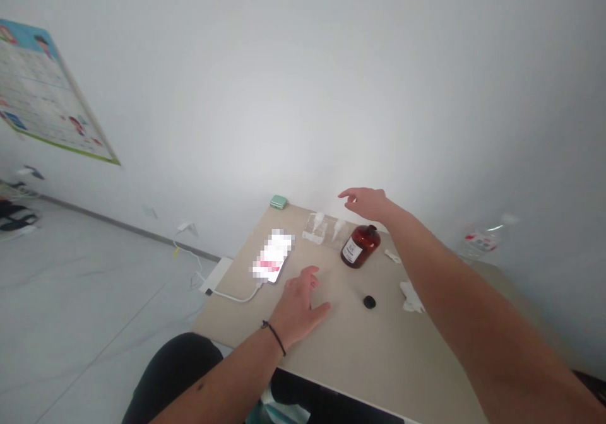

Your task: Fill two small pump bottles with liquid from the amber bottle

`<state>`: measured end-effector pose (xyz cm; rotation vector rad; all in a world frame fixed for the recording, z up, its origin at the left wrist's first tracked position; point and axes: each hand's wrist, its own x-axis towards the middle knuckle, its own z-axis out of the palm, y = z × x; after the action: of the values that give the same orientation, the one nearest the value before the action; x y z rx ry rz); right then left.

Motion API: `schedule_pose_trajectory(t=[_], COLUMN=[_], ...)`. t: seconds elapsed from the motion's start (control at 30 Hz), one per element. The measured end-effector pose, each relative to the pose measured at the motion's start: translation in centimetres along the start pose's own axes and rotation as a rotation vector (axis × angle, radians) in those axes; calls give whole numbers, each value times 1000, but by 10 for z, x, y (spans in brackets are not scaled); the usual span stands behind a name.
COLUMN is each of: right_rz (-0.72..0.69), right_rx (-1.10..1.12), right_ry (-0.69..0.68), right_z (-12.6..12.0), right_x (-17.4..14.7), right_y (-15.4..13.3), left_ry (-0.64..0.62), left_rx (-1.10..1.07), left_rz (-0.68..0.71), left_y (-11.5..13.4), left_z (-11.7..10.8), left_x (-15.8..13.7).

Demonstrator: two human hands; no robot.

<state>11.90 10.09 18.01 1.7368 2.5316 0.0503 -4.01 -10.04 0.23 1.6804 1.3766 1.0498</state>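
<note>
Poster (57, 89): hangs on the wall (227, 96).
Phone (273, 259): lies lit on the desk (341, 354), a white cable (237, 299) at its near end.
Green case (278, 202): sits at the desk's far left corner.
Left hand (299, 307): empty, thumb spread wide, just beside the phone.
Clear tray (312, 238): lies near the wall, contents unclear.
Brown bottle (363, 245): stands beside the tray.
Right hand (365, 204): empty, index finger extended, narrow thumb gap, beyond the bottle.
Black cap (369, 301): lies nearer than the bottle.
</note>
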Motion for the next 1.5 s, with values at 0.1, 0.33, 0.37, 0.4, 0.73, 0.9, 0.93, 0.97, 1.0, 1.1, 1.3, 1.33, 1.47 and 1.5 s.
schedule_pose_trajectory(t=[0.1,0.33,0.37,0.4,0.73,0.9,0.93,0.97,1.0,1.1,1.3,1.33,1.47,1.5], right_rz=[-18,-16,-9,-6,-68,-38,-32,-28,-25,-17,-11,-6,6,6], right_rx=[-16,-45,-40,-36,-36,-37,-32,-28,-24,-15,-7,-6,-1,-2], right_ry=[-77,-178,-188,-192,-145,-155,-159,-161,-164,-173,-167,-164,-148,-140], right_z=[-4,20,21,22,20,21,20,20,20,21,25,25,26,27], right_x=[-25,-49,-49,-48,-73,-79,-78,-78,-77,-76,-76,-76,-78,-79], right_y=[23,30,30,29,19,15,15,16,17,19,19,19,18,17], left_ry=[-3,-5,-1,2,47,34,33,32,31,30,42,44,47,47], left_rx=[33,96,97,95,48,99,99,97,95,98,96,97,116,122], left_rz=[10,37,37,36,45,59,58,55,52,50,58,57,67,72], left_y=[2,0,-1,-1,-4,-6,-6,-7,-7,-7,-4,-3,-5,-6], left_z=[0,4,4,4,5,7,7,7,7,8,7,7,7,8], left_x=[0,0,0,-1,-2,-3,-4,-4,-4,-4,-4,-4,-5,-5])
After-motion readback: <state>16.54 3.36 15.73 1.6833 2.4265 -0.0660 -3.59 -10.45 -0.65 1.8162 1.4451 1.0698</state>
